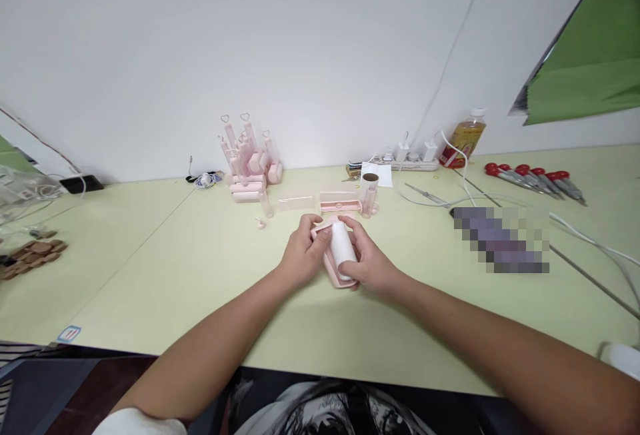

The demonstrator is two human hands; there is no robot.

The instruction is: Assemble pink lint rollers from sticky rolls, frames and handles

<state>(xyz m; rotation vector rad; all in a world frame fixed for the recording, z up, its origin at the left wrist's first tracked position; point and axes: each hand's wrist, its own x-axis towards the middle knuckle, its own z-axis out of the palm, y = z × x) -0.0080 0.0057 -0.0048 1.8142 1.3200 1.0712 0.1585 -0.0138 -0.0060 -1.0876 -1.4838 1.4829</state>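
Note:
Both hands meet at the middle of the pale green table [150, 268]. My left hand [303, 252] is closed around the left side of a pink plastic case [334, 274] and a white paper roll [342, 248] lying in it. My right hand [371, 262] grips the same case from the right, thumb against the roll. Just beyond lie a pink tray piece [340, 206], a clear plastic cover [295, 203] and a bare cardboard-cored roll [369, 186].
A cluster of pink roller handles [249, 158] stands at the back centre. A power strip with chargers [407, 162], an amber bottle [464, 138] and red-handled screwdrivers [535, 178] sit back right. White cables [590, 238] cross the right side. Brown blocks [33, 255] lie far left.

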